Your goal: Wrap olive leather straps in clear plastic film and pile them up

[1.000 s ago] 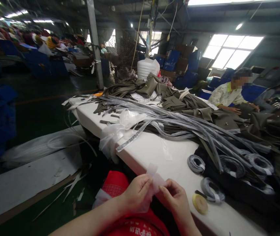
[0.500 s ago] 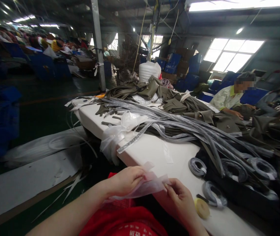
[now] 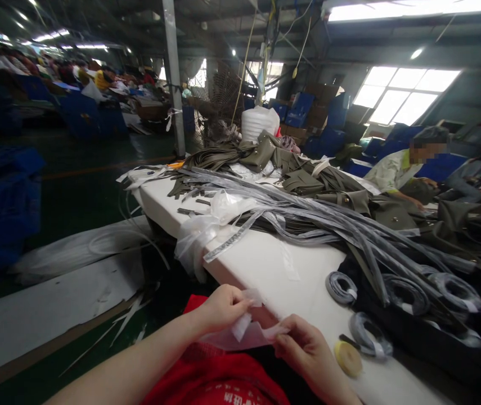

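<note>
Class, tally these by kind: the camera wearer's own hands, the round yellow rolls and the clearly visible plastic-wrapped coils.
Wearer's bare left hand and bare right hand, gripping translucent plastic film: 2
Small round yellow roll: 1
Grey plastic-wrapped ring-shaped coils: 4, others partly hidden
Total: 7

Left hand (image 3: pixel 225 308), right hand (image 3: pixel 305 347) pinch translucent film (image 3: pixel 259 335).

Your film (image 3: pixel 255 336) is milky white, your garment (image 3: pixel 219 374) red with white lettering (image 3: pixel 234 397); the roll (image 3: pixel 348 359) is yellow, the heaped pieces (image 3: pixel 301 183) seemingly olive.
</note>
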`<state>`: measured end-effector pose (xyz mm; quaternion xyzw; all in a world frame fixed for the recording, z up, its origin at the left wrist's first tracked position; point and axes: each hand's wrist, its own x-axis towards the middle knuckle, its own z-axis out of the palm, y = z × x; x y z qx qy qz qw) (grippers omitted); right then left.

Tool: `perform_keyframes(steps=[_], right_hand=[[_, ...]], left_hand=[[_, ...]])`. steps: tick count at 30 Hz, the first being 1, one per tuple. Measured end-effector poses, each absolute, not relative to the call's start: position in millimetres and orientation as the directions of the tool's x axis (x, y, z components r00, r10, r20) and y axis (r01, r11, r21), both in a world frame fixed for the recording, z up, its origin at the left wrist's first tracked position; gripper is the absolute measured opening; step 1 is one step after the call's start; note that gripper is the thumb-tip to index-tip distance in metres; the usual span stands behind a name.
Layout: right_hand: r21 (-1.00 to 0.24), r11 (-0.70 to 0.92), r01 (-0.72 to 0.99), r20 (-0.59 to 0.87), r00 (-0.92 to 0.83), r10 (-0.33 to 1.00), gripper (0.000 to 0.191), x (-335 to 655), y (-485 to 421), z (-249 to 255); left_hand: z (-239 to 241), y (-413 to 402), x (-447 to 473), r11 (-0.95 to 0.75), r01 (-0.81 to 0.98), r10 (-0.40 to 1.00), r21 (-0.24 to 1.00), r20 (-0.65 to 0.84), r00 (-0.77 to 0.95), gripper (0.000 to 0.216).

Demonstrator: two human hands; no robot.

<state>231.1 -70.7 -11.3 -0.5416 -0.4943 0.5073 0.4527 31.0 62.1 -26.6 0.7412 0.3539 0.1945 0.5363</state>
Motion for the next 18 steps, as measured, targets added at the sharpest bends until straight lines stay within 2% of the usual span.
perform_keyframes(steps=[2,3,4,6,7,9,10,11,15,18], right_hand=[[-0.986,-0.087,0.140,-0.089,-0.007,0.996,0.030,229.4,-69.0,-6.5],[-0.982,-0.081,0.172,-0.082,0.000,0.997,0.030,228.9,-67.6,-5.7],[-0.977,-0.076,0.197,-0.076,0.009,0.997,0.029,228.5,-65.9,-6.0],[-0.969,-0.058,0.241,-0.054,0.026,0.998,0.028,228.1,-62.6,-9.5],[-0.964,-0.042,0.264,-0.034,0.037,0.999,0.028,227.9,-61.2,-12.1],[-0.950,-0.011,0.313,0.010,0.066,0.998,0.025,227.4,-59.2,-17.0],[-0.943,0.003,0.333,0.035,0.089,0.995,0.023,227.1,-58.7,-18.6],[-0.937,0.016,0.348,0.060,0.117,0.991,0.023,226.6,-58.3,-19.4],[-0.935,0.055,0.350,0.126,0.182,0.975,0.018,223.5,-56.6,-17.2],[-0.921,0.094,0.378,0.161,0.152,0.975,0.011,219.8,-53.3,-17.0]], left_hand=[[-21.1,59.3,30.7,-0.277,0.224,0.670,0.935,0.021,0.742,0.016],[-18.0,58.2,30.1,-0.288,0.153,0.619,0.945,0.062,0.783,0.021],[-14.6,57.3,29.4,-0.287,0.095,0.571,0.953,0.091,0.816,0.036],[-8.1,55.4,28.9,-0.292,0.046,0.488,0.955,0.107,0.866,0.051],[-5.3,54.0,29.7,-0.306,0.043,0.457,0.951,0.107,0.883,0.049],[-2.3,50.3,33.2,-0.331,0.047,0.420,0.943,0.102,0.902,0.029],[-2.5,48.0,35.7,-0.327,0.047,0.417,0.944,0.099,0.904,0.019],[-3.8,45.5,38.4,-0.307,0.045,0.435,0.951,0.098,0.895,0.018],[-13.7,37.9,47.0,-0.181,0.028,0.595,0.983,0.087,0.799,0.030],[-17.5,34.9,49.8,-0.215,-0.005,0.607,0.977,0.138,0.783,0.024]])
